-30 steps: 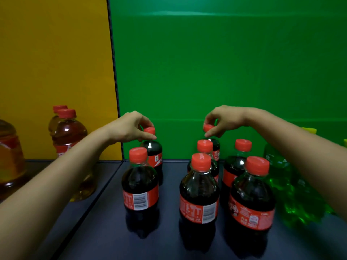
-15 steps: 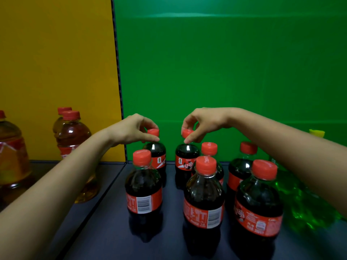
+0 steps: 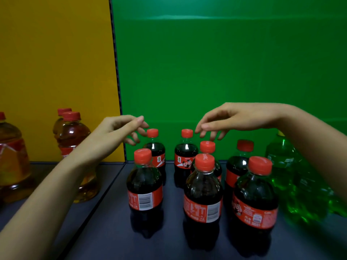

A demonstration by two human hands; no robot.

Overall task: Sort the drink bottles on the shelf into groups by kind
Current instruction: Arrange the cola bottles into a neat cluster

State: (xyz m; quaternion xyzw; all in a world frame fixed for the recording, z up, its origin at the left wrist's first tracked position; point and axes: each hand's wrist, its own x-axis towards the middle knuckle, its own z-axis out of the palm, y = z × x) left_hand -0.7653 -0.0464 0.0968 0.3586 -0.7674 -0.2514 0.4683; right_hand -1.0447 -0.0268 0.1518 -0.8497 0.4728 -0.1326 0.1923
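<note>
Red-capped cola bottles (image 3: 203, 196) stand upright in a cluster of seven on the dark shelf (image 3: 105, 237), in front of the green back panel (image 3: 206, 72).

Your left hand (image 3: 120, 130) reaches in from the lower left, the forearm rising diagonally across the shelf. The fingers are loosely curled with the thumb lying along the forefinger, and they grip nothing. The fingertips hang at cap height, just left of the cap of the rear-left cola bottle (image 3: 154, 152). This view does not settle whether they brush it.

Your right hand (image 3: 232, 119) comes in from the right edge, palm down, with the wrist held higher than the fingertips. The fingers droop relaxed and slightly spread, holding nothing. Your thumb and forefinger tips sit just right of the cap of the rear-middle cola bottle (image 3: 185, 160), close to it but with no grip on it.

The two rear bottles stand side by side with a small gap between them. The other five stand nearer you, in front and to the right.

Green soda bottles (image 3: 281, 162) are bunched at the right, beneath your right forearm. At the left, before the yellow panel (image 3: 56, 53), amber tea bottles (image 3: 73, 136) with red caps stand behind your left forearm. A larger amber bottle (image 3: 13, 160) sits at the far left edge.
</note>
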